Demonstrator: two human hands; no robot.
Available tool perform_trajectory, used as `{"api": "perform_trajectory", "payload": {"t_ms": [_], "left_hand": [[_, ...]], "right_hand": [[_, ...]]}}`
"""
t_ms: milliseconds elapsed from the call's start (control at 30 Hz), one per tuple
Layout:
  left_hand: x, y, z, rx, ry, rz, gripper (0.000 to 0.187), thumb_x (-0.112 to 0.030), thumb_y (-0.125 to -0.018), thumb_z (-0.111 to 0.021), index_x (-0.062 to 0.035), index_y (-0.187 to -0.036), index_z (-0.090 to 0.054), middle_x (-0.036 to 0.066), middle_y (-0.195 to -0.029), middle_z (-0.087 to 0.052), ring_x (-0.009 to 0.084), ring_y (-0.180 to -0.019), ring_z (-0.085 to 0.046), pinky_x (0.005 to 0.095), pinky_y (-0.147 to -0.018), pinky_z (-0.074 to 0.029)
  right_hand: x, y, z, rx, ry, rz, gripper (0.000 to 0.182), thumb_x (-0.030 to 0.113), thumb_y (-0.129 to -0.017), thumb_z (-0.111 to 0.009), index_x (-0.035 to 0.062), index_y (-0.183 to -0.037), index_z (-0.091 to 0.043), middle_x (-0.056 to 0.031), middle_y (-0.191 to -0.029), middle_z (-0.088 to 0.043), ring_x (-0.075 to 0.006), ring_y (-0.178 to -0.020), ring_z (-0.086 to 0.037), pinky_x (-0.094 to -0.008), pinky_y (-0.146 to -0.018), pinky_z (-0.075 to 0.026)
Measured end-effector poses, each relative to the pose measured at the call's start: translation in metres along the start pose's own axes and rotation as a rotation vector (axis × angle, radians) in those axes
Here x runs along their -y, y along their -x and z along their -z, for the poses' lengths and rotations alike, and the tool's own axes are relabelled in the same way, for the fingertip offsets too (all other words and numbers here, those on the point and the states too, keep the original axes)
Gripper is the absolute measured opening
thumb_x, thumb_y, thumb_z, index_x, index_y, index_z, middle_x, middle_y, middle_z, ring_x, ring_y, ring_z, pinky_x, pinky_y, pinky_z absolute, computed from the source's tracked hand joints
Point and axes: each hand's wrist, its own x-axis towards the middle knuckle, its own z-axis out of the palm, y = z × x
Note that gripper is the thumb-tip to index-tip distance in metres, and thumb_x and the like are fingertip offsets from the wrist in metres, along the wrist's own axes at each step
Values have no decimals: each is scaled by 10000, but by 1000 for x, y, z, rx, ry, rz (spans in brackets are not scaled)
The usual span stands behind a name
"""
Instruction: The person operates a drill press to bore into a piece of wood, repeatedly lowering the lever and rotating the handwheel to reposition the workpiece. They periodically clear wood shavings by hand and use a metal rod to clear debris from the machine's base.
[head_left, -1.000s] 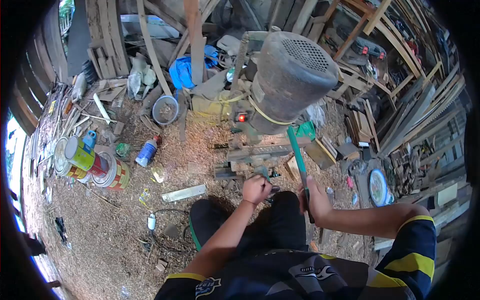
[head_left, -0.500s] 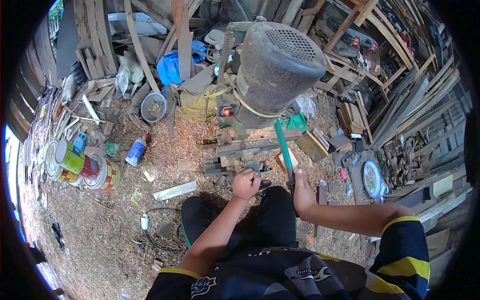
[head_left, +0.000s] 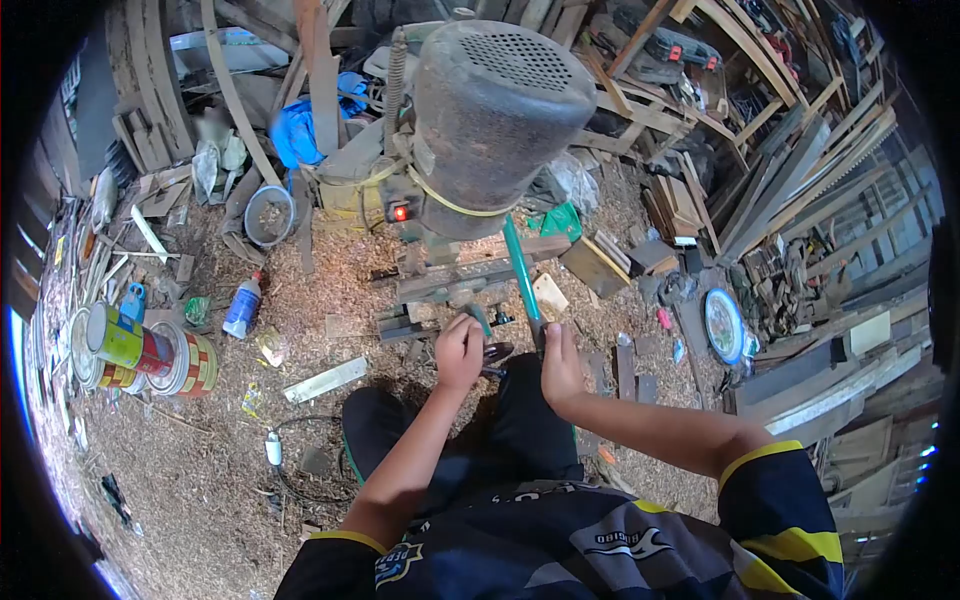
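A large, dusty motor-topped machine (head_left: 500,120) with a vented cap and a lit red switch (head_left: 401,213) stands in front of me. From its right side a long green lever (head_left: 521,268) with a dark grip slants down toward me. My right hand (head_left: 563,372) is closed around the lower end of that lever. My left hand (head_left: 460,352) makes a fist low at the front of the machine, by a dark knob (head_left: 497,352) and a small green part; what is inside the fist is hidden. Under the motor lies a wooden beam (head_left: 470,280).
Wood shavings cover the ground. Left are paint cans (head_left: 130,338), a blue-and-white bottle (head_left: 243,305) and a bucket (head_left: 270,217). A pale board (head_left: 325,380) and a cable connector (head_left: 274,447) lie nearer. Stacked planks (head_left: 790,190) and a round blue-rimmed object (head_left: 724,326) are at right.
The whole scene has shifted left and slightly up as the head view turned. Both hands keep their places at the machine, and the lever's angle looks nearly the same.
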Motion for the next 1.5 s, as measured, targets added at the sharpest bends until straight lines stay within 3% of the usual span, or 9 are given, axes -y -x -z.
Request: {"api": "perform_trajectory", "payload": {"t_ms": [33,67,167,200,567,867,1200,1300,1500], "left_hand": [[-5,0,0,-27,18,6,257,-103,-967,-514,6,-747,-589,151,-739,-547,363,-706,-582,429,-668,-465],[-8,2,-3,-32,-21,24,270,-101,-979,-492,-5,-745,-590,142,-757,-551,347,-753,-580,433,-725,-460],[-27,-1,-11,-113,-45,-115,277,-111,-991,-463,-13,-768,-597,160,-808,-562,366,-811,-573,457,-778,-449],[-35,-5,-12,-102,-58,-169,270,-138,-990,-450,-15,-806,-604,177,-852,-564,384,-855,-560,478,-817,-433],[-71,-54,-18,44,-6,-442,413,-255,-1025,-375,-10,-795,-614,177,-849,-572,356,-824,-531,444,-814,-419],[-49,-30,-11,155,-111,-392,374,-264,-1030,-441,-43,-773,-600,135,-823,-539,343,-820,-518,448,-778,-420],[-29,-17,-16,167,-317,-348,406,-259,-1055,-418,-46,-771,-617,150,-814,-556,374,-830,-531,474,-801,-430],[-23,-13,-20,185,-448,-258,319,-224,-1007,-481,-44,-799,-642,150,-852,-574,377,-877,-568,501,-819,-465],[-24,-11,-30,223,-572,59,516,-333,-1073,-360,-41,-786,-674,205,-863,-689,429,-802,-662,526,-776,-525]], "right_hand": [[-6,-1,-5,11,-32,10,546,465,-1120,-289,-7,-1258,-527,-353,-1194,-610,-534,-1155,-567,-527,-1005,-421],[-26,-9,-18,-85,-35,118,551,495,-1124,-269,33,-1181,-564,-242,-981,-606,-409,-956,-600,-467,-937,-450],[-45,-19,-33,-140,-65,217,519,449,-1132,-277,22,-1194,-565,-246,-989,-622,-432,-964,-607,-468,-935,-453],[-40,-17,-30,-85,-57,136,479,397,-1118,-331,-9,-1250,-548,-350,-1194,-612,-523,-1144,-577,-518,-998,-436],[-47,-23,-50,-99,-113,165,390,333,-1111,-388,6,-1206,-578,-314,-1098,-648,-501,-1038,-619,-514,-902,-475],[-56,-33,-63,-51,-77,128,407,369,-1108,-364,39,-1107,-601,-288,-910,-667,-513,-896,-635,-579,-770,-463],[-83,-47,-85,-104,-95,194,474,387,-1104,-374,13,-1037,-657,-307,-940,-677,-516,-899,-641,-591,-795,-479],[-85,-50,-84,-65,-20,129,536,418,-1100,-363,7,-1033,-700,-312,-942,-685,-516,-916,-645,-589,-826,-484],[-74,-43,-75,-25,-30,70,646,524,-1082,-324,29,-1096,-739,-316,-976,-700,-509,-970,-660,-585,-892,-484]]}}
